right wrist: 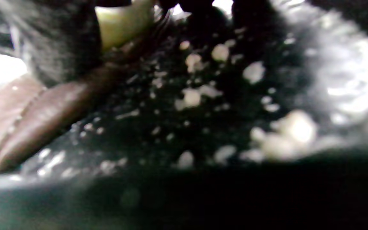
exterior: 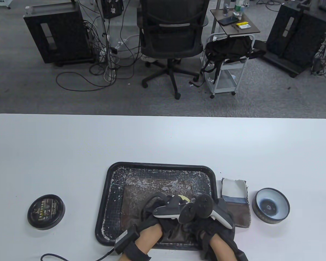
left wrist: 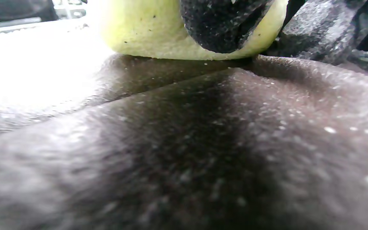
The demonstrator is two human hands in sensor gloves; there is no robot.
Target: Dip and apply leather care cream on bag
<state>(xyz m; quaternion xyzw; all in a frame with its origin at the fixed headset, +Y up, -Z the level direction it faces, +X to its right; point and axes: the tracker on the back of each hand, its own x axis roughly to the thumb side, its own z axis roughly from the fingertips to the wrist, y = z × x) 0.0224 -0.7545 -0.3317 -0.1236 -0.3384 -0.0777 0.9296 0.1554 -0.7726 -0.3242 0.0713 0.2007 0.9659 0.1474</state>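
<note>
Brown leather bag (exterior: 141,190) lying flat in the black tray (exterior: 106,190) at the table's 6 o'clock, its surface and the tray floor flecked with pale crumbs. Both gloved hands close together over the bag's near right part, trackers nearly touching. Left hand (exterior: 165,210) at about 5 o'clock on the bag; its own grip not to be told from any view. Right hand (exterior: 206,212) just to the right, reaching over the tray's right rim. Yellow-green sponge (left wrist: 158,35) pressed flat against the dark leather in the left wrist view, with dark gloved fingers (left wrist: 222,22) curled into it from above; a sliver of the same sponge peeking out between the two trackers in the table view. Whose fingers hold it cannot be told for certain; by position, most likely the right hand's. Open cream tin (exterior: 271,205) at 3 o'clock of the tray, well clear of it, white inside with a dark middle. Folded cloth (exterior: 235,191) between tray and tin, touching the tray's right edge. Black printed tin lid (exterior: 46,211) at 9 o'clock of the tray, apart from it on the white table (exterior: 163,141).
</note>
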